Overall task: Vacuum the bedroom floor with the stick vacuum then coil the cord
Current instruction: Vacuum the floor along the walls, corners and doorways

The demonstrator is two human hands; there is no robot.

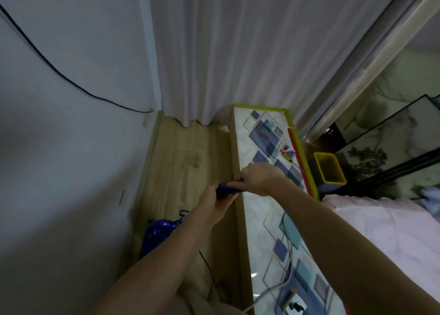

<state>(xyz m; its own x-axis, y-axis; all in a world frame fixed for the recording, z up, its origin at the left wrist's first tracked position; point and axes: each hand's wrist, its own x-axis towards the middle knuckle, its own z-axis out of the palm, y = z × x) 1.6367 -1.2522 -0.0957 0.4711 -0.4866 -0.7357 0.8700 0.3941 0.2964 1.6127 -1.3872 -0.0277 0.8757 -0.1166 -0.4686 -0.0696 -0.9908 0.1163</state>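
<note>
Both my hands grip the blue vacuum handle (228, 188): left hand (210, 204) lower, right hand (260, 180) above. The blurred vacuum body (158, 231) seems to hang below my left forearm, over the floor (181, 162).

A lived-in bedroom in a home: a bed with pale pink bedding (390, 221) fills the right side, long white curtains (238, 52) hang to a wood-plank floor (183, 162), and a narrow side table (266, 209) with a patterned marble-look top stands between bed and plain painted wall (66, 100), beside a small yellow bin (329, 169) and dark-framed floral screen panels (392, 133)
</note>
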